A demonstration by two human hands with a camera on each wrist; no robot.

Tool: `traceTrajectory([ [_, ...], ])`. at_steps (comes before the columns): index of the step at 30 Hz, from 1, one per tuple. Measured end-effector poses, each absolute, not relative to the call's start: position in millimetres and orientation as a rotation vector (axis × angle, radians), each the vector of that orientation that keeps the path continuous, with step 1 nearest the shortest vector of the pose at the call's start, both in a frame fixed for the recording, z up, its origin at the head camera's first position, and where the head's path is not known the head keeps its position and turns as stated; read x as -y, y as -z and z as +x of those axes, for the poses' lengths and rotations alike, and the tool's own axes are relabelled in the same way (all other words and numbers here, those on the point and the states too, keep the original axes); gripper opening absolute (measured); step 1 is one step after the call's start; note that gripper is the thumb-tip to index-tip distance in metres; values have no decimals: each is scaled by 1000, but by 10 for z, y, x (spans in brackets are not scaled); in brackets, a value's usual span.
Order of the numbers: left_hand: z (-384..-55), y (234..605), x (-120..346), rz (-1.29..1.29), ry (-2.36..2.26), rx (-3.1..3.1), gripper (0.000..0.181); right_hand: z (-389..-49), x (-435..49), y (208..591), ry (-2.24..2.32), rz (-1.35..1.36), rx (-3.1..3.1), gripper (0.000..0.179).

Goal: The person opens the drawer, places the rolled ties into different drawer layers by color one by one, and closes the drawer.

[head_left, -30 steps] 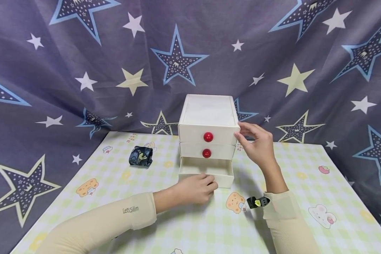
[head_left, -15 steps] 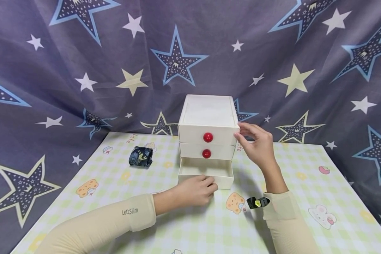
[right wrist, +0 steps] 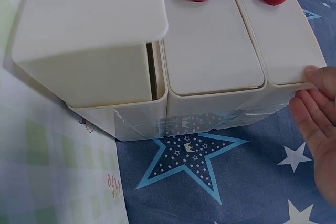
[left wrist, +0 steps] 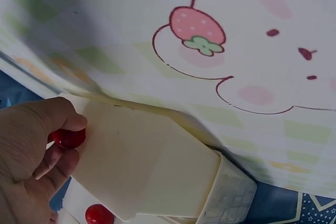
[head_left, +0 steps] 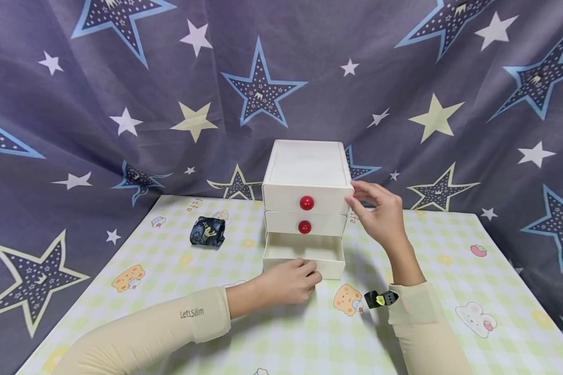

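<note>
A white mini drawer cabinet (head_left: pixel 309 164) with red ball knobs stands at the table's back middle. Its bottom drawer (head_left: pixel 330 268) is pulled out and shows a bare white inside; the upper two drawers are in. My left hand (head_left: pixel 288 281) is at this drawer's front. In the left wrist view, its thumb and fingers pinch the red knob (left wrist: pixel 70 138), which the hand hides in the head view. My right hand (head_left: pixel 380 211) grips the cabinet's upper right front edge. In the right wrist view, the thumb (right wrist: pixel 317 77) lies on the top drawer's front, with the fingers along the side.
A dark patterned folded cloth bundle (head_left: pixel 208 232) lies left of the cabinet. A green checked cloth with cartoon prints covers the table (head_left: pixel 159 291). Close behind the table hangs a grey-blue star curtain (head_left: pixel 309 57). A black strap piece (head_left: pixel 380 299) sits by the right sleeve.
</note>
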State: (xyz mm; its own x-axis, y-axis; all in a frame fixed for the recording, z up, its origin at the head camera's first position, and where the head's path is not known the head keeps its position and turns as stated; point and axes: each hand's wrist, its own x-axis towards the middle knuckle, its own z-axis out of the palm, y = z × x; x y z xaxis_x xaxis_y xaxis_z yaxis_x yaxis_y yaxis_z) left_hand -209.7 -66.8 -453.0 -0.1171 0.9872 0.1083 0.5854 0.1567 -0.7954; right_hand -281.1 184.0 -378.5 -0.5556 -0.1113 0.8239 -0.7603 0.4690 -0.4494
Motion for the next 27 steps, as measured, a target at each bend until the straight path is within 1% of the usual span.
traceTrajectory([
  [17, -2039, 4527, 676, -1510, -773, 1794, 25, -2801, -1830, 3781, -1106, 727, 1964, 34],
  [24, -2014, 4524, 680, -1515, -771, 1784, 20, -2796, -1824, 3772, -1100, 724, 1965, 34],
  [27, -1991, 4510, 681, -1515, -766, 1780, 21, -2792, -1825, 3770, -1100, 721, 1969, 34],
])
